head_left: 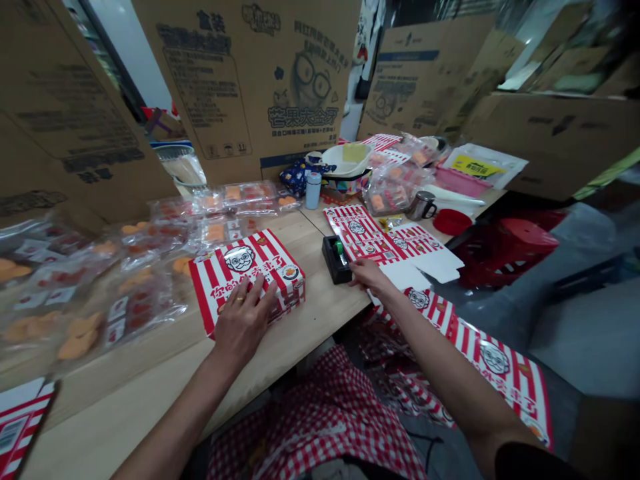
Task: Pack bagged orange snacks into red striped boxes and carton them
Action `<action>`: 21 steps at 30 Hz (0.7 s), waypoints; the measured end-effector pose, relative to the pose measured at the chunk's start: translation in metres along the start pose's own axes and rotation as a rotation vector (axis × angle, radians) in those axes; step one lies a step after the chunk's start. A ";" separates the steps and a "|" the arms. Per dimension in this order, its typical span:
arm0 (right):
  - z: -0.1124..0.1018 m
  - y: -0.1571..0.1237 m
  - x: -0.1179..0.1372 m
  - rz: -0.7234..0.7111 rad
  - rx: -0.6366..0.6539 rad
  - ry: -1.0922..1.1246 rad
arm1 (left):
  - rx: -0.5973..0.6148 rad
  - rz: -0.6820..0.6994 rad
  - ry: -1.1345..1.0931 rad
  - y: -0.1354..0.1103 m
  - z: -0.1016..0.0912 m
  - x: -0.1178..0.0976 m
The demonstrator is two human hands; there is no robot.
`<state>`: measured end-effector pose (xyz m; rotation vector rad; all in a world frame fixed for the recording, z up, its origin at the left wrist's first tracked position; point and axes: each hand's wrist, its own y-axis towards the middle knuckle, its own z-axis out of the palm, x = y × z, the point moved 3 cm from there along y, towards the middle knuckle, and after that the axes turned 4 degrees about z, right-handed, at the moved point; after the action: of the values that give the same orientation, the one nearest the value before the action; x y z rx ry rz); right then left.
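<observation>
My left hand [243, 320] lies flat with fingers spread on top of a closed red-and-white striped box [250, 267] on the wooden table [310, 327]. My right hand [367, 272] reaches to the near end of a black tape dispenser [336, 257] with a green roll, fingers curled against it. Whether they pinch tape I cannot make out. Flat unfolded striped cartons [380, 240] lie just right of the dispenser.
Clear packets of orange and red snacks [125, 280] cover the table's left. Large cardboard boxes [260, 80] stand behind. A small blue bottle [313, 189], metal mug [421, 205], red lid [453, 221], bowls and a red stool [505, 247] sit right. More striped cartons [480, 360] hang below.
</observation>
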<state>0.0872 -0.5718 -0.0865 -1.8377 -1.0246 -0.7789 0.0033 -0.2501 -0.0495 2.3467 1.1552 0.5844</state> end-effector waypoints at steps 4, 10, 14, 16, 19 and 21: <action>0.007 0.007 0.004 0.114 0.132 0.151 | -0.002 0.014 0.034 0.001 -0.003 -0.001; 0.006 0.006 0.005 0.129 0.178 0.364 | -0.013 0.005 0.027 0.003 -0.006 -0.003; 0.010 0.000 -0.002 0.119 0.127 0.458 | -0.068 -0.023 -0.007 0.006 -0.008 -0.004; 0.013 -0.004 -0.006 0.111 0.118 0.494 | -0.115 -0.042 -0.021 0.007 -0.009 -0.005; 0.021 -0.009 -0.015 0.095 0.100 0.507 | -0.134 -0.054 -0.036 0.009 -0.011 -0.006; 0.029 -0.010 -0.022 0.086 0.051 0.482 | -0.128 -0.057 -0.051 0.010 -0.013 -0.006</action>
<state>0.0710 -0.5503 -0.1126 -1.5321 -0.6430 -1.0662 -0.0015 -0.2575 -0.0347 2.2006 1.1239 0.5581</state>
